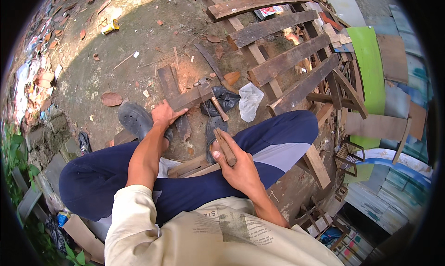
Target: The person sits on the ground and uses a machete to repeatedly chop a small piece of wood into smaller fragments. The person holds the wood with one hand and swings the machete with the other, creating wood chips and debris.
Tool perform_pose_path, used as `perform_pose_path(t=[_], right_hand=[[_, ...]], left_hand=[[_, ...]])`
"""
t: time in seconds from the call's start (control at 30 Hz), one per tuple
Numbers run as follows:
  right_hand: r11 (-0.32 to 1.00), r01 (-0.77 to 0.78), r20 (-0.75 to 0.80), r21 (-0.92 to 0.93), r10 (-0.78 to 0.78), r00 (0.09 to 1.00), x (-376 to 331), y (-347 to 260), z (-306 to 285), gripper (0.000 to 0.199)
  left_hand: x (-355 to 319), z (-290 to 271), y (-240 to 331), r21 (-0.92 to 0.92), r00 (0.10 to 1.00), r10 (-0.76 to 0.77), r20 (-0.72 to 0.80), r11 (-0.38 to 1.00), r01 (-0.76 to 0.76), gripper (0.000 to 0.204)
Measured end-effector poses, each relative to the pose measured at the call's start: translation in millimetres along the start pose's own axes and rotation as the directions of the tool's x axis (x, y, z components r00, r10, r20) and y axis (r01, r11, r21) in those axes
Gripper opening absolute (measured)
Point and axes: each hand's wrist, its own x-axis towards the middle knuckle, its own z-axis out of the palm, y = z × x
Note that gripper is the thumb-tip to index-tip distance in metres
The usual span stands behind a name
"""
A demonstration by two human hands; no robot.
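My left hand (164, 114) grips the near end of a short wooden board (189, 99), one finger stretched along it. The board lies across a darker plank (172, 87) on the ground. In my right hand (240, 169) is the wooden handle of a handsaw (225, 147). Its thin blade shows edge-on and runs up to the board's far end. Beside that end lies a hammer (214, 101) with a wooden handle, next to a black plastic bag (225, 100). A long dark blade with a wooden handle (214, 65) rests just beyond.
A slatted wooden frame (282, 57) stands at the right, with stacked timber and a green panel (366, 71) behind. A whitish plastic bag (251, 102) lies nearby. My grey clogs (134, 119) flank the work. Rubble and plants (16, 154) edge the left.
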Motion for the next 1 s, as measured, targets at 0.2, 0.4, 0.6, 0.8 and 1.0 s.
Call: perform_pose_path(t=[0.2, 0.4, 0.6, 0.8, 1.0], right_hand=[[0.994, -0.081, -0.05, -0.08, 0.077, 0.996, 86, 54, 38, 0.059], [1.0, -0.02, 0.012, 0.009, 0.02, 1.0, 0, 6, -3, 0.057], [0.967, -0.224, 0.072, -0.119, 0.233, 0.97, 69, 28, 24, 0.059], [0.999, 0.02, -0.024, -0.045, -0.021, 0.999, 16, 33, 15, 0.06], [0.973, -0.209, 0.028, -0.1, 0.213, 0.977, 50, 24, 31, 0.057]], left_hand=[[-1, -5, 11, 0.003, 0.999, 0.039, -0.015, 0.999, -0.039, 0.121], [-1, -3, -2, 0.025, 1.0, 0.017, -0.017, 1.0, -0.016, 0.123], [1, -14, 5, 0.026, 0.999, 0.038, 0.039, 0.999, -0.039, 0.12], [3, -12, 0, 0.008, 1.0, 0.022, 0.015, 1.0, -0.022, 0.117], [1, -14, -4, 0.005, 0.995, 0.024, 0.099, 1.0, -0.025, 0.113]])
